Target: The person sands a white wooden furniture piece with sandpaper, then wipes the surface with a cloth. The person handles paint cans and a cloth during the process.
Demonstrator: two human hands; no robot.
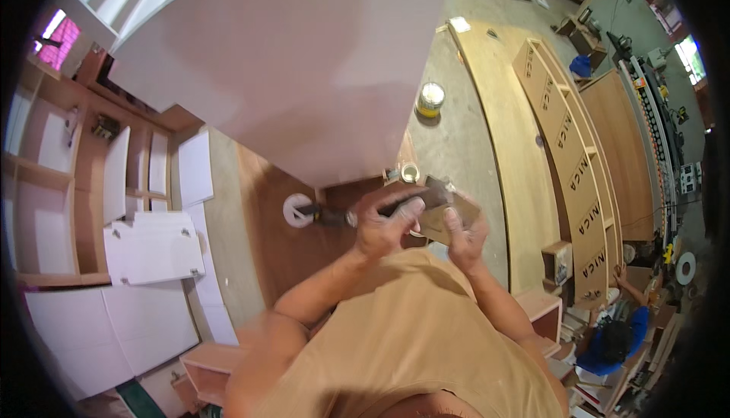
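Note:
Both my hands are raised close together in front of my chest. My left hand [388,220] closes round a dark flat piece [435,193], which extends toward the right hand. Fingers and thumb of my right hand [465,237] pinch a thin brown sheet [435,225] just below it. Blur and overlap hide what kind of things these are. Beyond the hands stands a large pale painted panel [304,76], its near corner close to them. A small open tin [410,172] is just past my fingers.
A black power tool with a white disc [295,209] lies left of my hands. A yellow-banded can [430,100] stands on the floor ahead. Long wooden boards [506,144] stretch along the right. White cabinet doors [152,247] lie left; a person in blue [614,342] works at lower right.

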